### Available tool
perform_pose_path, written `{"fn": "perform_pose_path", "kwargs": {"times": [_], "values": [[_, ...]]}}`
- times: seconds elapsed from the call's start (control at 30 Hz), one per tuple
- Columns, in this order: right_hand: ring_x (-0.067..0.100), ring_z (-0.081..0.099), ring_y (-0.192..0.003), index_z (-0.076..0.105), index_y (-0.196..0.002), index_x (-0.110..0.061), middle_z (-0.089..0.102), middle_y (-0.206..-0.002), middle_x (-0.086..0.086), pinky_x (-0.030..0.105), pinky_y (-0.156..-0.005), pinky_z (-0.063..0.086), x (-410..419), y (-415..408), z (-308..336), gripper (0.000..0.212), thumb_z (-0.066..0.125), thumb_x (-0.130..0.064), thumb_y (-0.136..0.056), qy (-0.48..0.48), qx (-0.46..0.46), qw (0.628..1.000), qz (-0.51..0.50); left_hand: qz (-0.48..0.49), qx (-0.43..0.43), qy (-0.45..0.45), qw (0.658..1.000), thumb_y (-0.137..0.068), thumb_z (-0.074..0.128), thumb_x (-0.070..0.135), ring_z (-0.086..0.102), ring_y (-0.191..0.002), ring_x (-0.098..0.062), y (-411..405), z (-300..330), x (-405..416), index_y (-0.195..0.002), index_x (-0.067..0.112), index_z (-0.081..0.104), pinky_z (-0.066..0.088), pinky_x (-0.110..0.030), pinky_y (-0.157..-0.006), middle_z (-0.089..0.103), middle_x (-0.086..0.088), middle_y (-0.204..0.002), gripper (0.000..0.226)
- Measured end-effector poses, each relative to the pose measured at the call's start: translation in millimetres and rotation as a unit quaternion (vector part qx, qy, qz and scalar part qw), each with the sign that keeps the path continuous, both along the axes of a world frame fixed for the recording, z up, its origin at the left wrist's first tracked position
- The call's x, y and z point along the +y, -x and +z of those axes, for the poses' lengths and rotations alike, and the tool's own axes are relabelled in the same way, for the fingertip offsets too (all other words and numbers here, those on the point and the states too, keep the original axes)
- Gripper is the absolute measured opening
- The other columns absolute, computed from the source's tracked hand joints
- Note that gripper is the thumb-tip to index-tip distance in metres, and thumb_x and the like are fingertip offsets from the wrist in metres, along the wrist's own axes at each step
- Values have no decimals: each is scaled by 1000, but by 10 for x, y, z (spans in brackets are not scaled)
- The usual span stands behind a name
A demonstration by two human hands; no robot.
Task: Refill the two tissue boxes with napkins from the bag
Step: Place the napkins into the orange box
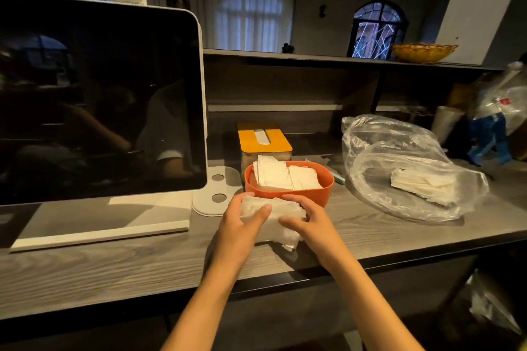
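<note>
A napkin stack [271, 218] is gripped by curled fingers of the left hand [242, 221] and right hand [305, 216] near the counter's [114, 271] front edge; the orange box [288, 185] is part-filled, the lidded box [263, 141] apparently done.

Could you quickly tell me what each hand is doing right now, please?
Left hand: holds the left end of the stack of napkins, fingers curled around it.
Right hand: holds the stack's right end, fingers curled over the top.
</note>
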State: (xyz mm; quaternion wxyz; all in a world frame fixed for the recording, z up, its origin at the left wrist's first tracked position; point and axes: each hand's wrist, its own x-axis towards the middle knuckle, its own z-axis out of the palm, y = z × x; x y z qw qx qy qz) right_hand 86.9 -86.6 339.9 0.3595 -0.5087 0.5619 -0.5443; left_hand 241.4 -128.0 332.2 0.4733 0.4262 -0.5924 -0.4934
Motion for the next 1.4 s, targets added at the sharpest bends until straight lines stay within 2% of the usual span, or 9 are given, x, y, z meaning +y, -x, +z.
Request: {"fn": "perform_pose_path", "kwargs": {"times": [0.17, 0.3, 0.53, 0.63, 0.83, 1.0, 1.13, 1.3, 1.4], "values": [[12, 59, -97, 61, -115, -23, 60, -110, -8, 25, -65, 58, -64, -325, 35, 28, 67, -33, -90, 2, -84, 988, -129, 112, 42, -6, 993, -99, 56, 32, 64, -97, -17, 215, -9, 61, -121, 27, 54, 61, -29, -70, 62, 0, -115, 23], [10, 61, -93, 60, -108, -26, 59, -102, -15, 34, -76, 61, -130, -412, -21, 28, 71, -37, -86, 37, -55, 976, -206, 137, 76, -19, 987, -100, 51, 19, 63, -90, -16, 167, 0, 56, -114, 24, 53, 52, -18, -53, 61, 0, -106, 16], [12, 62, -94, 61, -106, -19, 63, -103, -4, 24, -73, 56, -163, -388, -71, 12, 57, -21, -96, 33, -40, 972, -229, 138, 87, 11, 987, -99, 51, 15, 67, -92, -18, 178, 24, 57, -112, 22, 61, 58, -25, -59, 66, -1, -108, 19], [8, 62, -91, 61, -104, -20, 63, -101, -8, 20, -69, 54, -172, -409, -63, 10, 58, -25, -96, 46, -50, 973, -219, 125, 99, 10, 987, -94, 50, 33, 66, -95, -19, 195, 33, 75, -112, 26, 62, 57, -26, -60, 66, 1, -109, 24], [12, 64, -88, 65, -89, -12, 67, -91, -1, 23, -69, 53, -211, -388, -127, 21, 60, -31, -94, 37, -4, 978, -207, 143, -44, 96, 984, -103, 49, 25, 57, -86, 1, 84, 79, 66, -110, 24, 61, 43, -2, -55, 61, 10, -105, 14], [9, 63, -78, 64, -79, -16, 66, -79, -6, 19, -65, 47, -192, -397, -99, 22, 61, -33, -94, 53, 67, 975, -204, 28, -202, 134, 970, -104, 42, 37, 61, -94, -6, -71, 51, 13, -110, 24, 65, 40, -9, -67, 67, 8, -103, 28], [6, 63, -81, 66, -80, -19, 67, -83, -8, 21, -69, 49, -165, -282, 104, 13, 67, -27, -90, 83, 84, 974, -193, -79, -163, 144, 973, -91, 43, 59, 60, -97, 3, -152, 155, 53, -107, 41, 60, 47, -13, -76, 63, 25, -101, 30], [13, 62, -82, 66, -83, -21, 66, -89, -3, 26, -67, 47, -122, -74, 633, 15, 62, -31, -93, 80, 63, 984, -148, -60, -90, 138, 984, -90, 70, 30, 66, -97, -5, -18, 394, -34, -115, 27, 68, 58, -27, -78, 71, 9, -108, 25], [20, 64, -90, 65, -108, -15, 67, -100, 6, 30, -67, 52, -73, 116, 842, 23, 58, -32, -94, -2, -27, 1000, -16, 2, 28, 73, 997, -94, 67, 25, 70, -91, -12, 102, 552, -82, -113, 22, 67, 56, -21, -58, 72, 2, -102, 19]]}}
